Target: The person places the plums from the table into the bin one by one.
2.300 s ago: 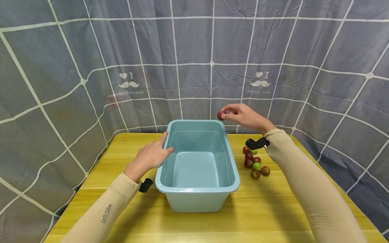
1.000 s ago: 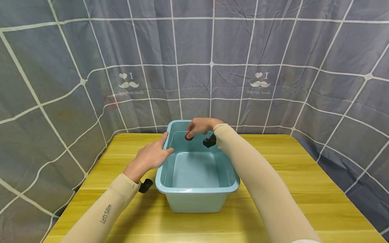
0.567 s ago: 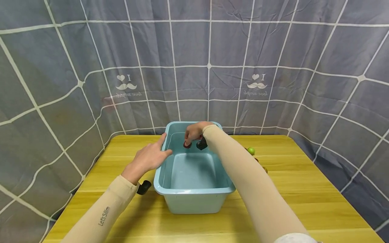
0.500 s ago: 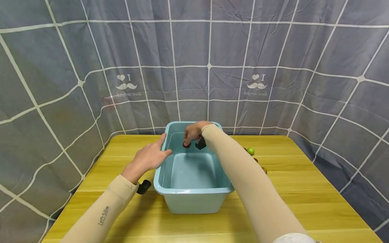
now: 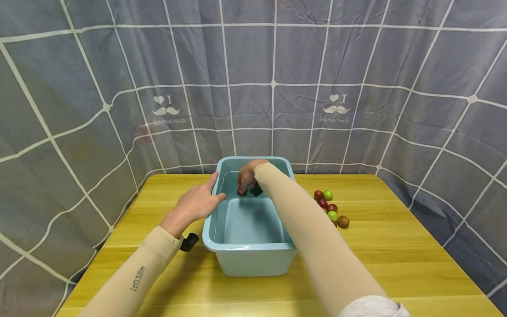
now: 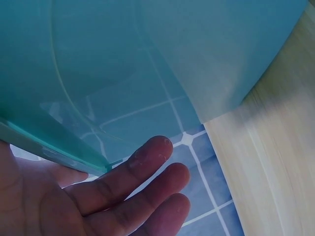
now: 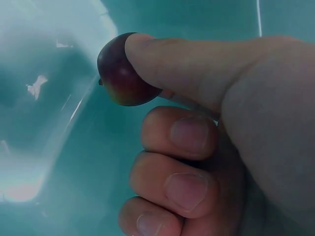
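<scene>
Rested left hand [image 5: 196, 201], unclenched, on the left rim of a blue tub [image 5: 253, 248], with fingers straight and thumb pointing inward over the edge. Wore on that arm a fitted beige sleeve [image 5: 138, 273], printed with dark lettering, close to a black wrist strap [image 5: 190, 242]. Worked before a grey curtain [image 5: 253, 105] of creased cloth ruled in white squares. Held inside the tub, low near the far end of its left wall, a single plum [image 7: 120, 76], pinched between thumb and forefinger of the right hand [image 5: 247, 174], with the other three fingers curled back toward the palm. Left unclear any contact between plum and tub floor. Displayed, in the right-wrist view, a round, shiny skin of deep purple-red, shading to yellow-green at the lower edge, with a tiny stem nub at one end. Framed the fruit with glossy plastic, moulded into a deep rectangle with rounded corners, a broad lip and a line running around the inner walls, and streaked by white glare. Stretched the right arm, in a second beige sleeve [image 5: 317, 237], over the tub's right rim. Bordered at far right, on a table [image 5: 396, 246] of yellow wood grain, by a loose cluster of plums [image 5: 332, 208], two bright green and the others red to brownish, some partly hidden behind the forearm.
</scene>
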Demonstrator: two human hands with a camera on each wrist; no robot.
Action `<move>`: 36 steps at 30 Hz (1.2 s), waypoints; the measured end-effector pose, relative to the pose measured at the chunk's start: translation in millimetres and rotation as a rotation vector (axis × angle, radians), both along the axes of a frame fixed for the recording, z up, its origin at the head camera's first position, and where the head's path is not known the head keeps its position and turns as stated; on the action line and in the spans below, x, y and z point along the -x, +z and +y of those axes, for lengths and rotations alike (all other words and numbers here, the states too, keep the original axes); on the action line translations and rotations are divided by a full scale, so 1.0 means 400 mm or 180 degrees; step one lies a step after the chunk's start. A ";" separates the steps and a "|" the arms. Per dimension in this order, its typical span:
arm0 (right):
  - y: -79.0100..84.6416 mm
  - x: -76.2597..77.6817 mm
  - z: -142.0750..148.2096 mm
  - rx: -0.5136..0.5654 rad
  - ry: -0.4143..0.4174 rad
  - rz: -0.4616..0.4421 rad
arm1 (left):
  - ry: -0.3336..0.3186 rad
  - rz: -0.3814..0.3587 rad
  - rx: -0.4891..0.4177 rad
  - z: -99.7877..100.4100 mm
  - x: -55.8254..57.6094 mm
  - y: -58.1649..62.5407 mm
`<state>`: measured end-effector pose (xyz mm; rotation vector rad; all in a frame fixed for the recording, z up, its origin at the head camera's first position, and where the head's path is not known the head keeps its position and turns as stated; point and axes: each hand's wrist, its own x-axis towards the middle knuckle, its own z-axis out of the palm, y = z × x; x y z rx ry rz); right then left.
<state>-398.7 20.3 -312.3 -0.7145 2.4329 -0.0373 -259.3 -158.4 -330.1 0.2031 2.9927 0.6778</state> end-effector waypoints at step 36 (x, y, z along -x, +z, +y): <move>-0.024 -0.002 0.009 0.0176 -0.0031 -0.0106 | 0.0013 -0.0010 0.0014 0.007 -0.002 0.001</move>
